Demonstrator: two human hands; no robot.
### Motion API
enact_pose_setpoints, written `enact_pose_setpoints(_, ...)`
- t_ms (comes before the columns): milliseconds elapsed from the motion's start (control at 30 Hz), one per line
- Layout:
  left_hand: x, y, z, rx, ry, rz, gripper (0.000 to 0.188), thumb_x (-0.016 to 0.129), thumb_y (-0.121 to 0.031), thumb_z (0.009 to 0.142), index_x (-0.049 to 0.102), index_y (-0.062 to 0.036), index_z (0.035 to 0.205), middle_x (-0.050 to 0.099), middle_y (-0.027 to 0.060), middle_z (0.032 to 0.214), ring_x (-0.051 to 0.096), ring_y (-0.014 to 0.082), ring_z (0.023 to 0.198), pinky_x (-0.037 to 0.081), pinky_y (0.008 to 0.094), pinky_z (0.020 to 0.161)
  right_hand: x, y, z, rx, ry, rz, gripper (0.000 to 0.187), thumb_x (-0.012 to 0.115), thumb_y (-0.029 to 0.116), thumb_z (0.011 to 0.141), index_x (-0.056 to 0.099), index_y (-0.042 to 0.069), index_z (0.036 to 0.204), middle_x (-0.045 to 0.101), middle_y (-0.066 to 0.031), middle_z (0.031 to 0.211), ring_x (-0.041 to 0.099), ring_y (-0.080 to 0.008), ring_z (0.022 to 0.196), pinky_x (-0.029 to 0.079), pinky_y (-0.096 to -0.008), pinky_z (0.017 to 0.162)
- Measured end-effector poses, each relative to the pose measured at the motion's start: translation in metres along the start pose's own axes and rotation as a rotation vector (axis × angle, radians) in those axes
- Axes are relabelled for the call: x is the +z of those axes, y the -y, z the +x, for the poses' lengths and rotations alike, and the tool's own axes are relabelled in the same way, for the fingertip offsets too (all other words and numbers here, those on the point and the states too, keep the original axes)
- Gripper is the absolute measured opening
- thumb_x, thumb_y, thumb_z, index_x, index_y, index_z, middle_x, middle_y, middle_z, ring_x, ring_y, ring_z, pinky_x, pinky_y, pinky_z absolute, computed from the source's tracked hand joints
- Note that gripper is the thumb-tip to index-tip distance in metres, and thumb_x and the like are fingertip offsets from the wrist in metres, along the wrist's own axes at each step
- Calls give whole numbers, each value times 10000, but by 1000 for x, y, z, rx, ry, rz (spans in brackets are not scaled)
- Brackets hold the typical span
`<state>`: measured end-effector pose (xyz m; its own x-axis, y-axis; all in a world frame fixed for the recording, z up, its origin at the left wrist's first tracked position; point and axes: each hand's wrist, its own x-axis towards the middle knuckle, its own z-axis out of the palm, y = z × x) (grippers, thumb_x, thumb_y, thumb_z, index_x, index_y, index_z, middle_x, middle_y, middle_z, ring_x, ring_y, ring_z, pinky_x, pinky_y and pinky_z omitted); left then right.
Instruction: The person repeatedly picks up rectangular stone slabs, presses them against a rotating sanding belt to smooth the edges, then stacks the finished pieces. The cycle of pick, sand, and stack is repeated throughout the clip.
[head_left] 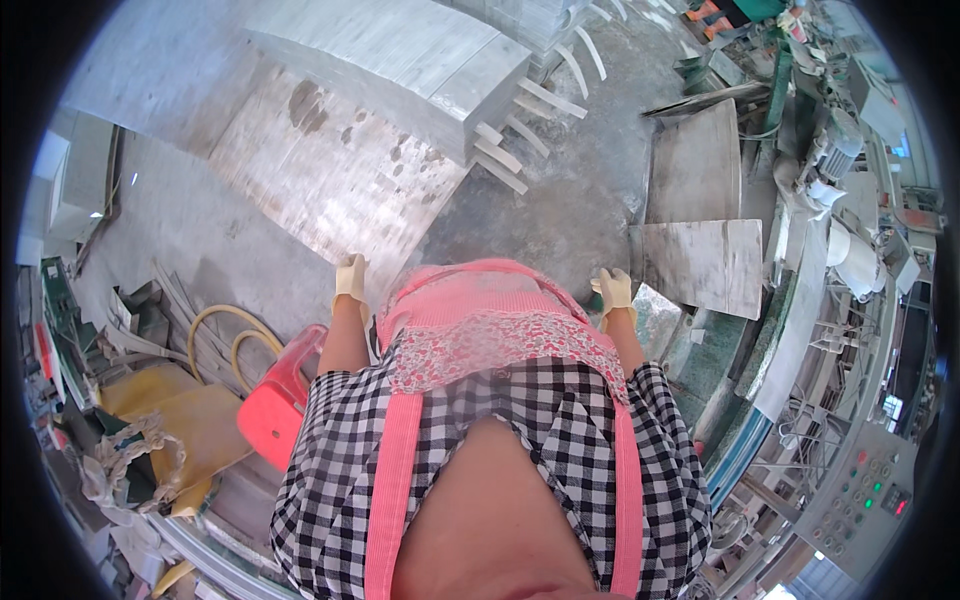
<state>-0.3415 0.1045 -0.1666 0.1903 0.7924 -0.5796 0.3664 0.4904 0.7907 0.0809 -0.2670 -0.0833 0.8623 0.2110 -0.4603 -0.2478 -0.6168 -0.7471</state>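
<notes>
My left hand point(350, 278), in a cream glove, hangs just off the left side of the pink apron point(470, 295). Its fingers look loosely bent and apart, with nothing visible in them. On the other side, my right hand point(613, 288) wears a matching glove, its fingers spread and empty. Closest to it is a stained pale board point(700, 262), lying on the right with its near corner a short way off; I see no contact. Ahead of my left hand lies a flat, pale, water-spotted sheet point(345, 170) on the floor.
A long stack of grey slabs point(400, 75) stands ahead, with curved strips point(525, 130) jutting from its right end. A red plastic stool point(275, 410) and yellow hose point(215, 312) are on the left. Machinery with a motor point(838, 145) and control panel point(860, 500) lines the right.
</notes>
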Motion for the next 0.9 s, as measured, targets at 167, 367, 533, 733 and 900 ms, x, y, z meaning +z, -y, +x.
enact_pose_setpoints(167,14,-2,-8,2,-39,-100,475,602,-288,871,586,51,1203,672,103,957,600,177,892,459,324,770,-2,-2,-4,2,-40,75,517,601,161,907,474,-174,1280,697,-204,870,709,-222,711,556,-287,565)
enact_pose_setpoints(367,2,38,-13,-54,17,353,446,598,-302,873,629,57,1136,690,104,919,604,176,809,458,307,739,-44,-34,-26,82,104,86,314,569,217,927,636,-61,1058,712,-156,852,682,-202,759,538,-310,728)
enact_pose_setpoints(533,18,51,-27,34,-54,288,434,607,-323,834,674,36,1068,711,153,919,654,218,826,495,344,754,-82,-77,-84,237,73,160,276,559,223,947,653,-24,1027,715,-140,842,674,-199,711,506,-287,613)
enact_pose_setpoints(733,70,14,-74,108,-123,173,305,608,-236,818,697,0,988,676,97,815,633,159,697,507,311,618,-125,-157,-105,288,90,39,245,574,237,934,644,8,982,705,-142,782,651,-201,602,458,-299,491)
enact_pose_setpoints(900,91,-11,-110,144,-143,234,285,606,-244,822,700,-16,965,684,90,793,633,164,662,505,300,606,-141,-212,-101,240,206,193,259,598,251,914,612,8,1001,708,-161,810,670,-215,610,465,-302,462)
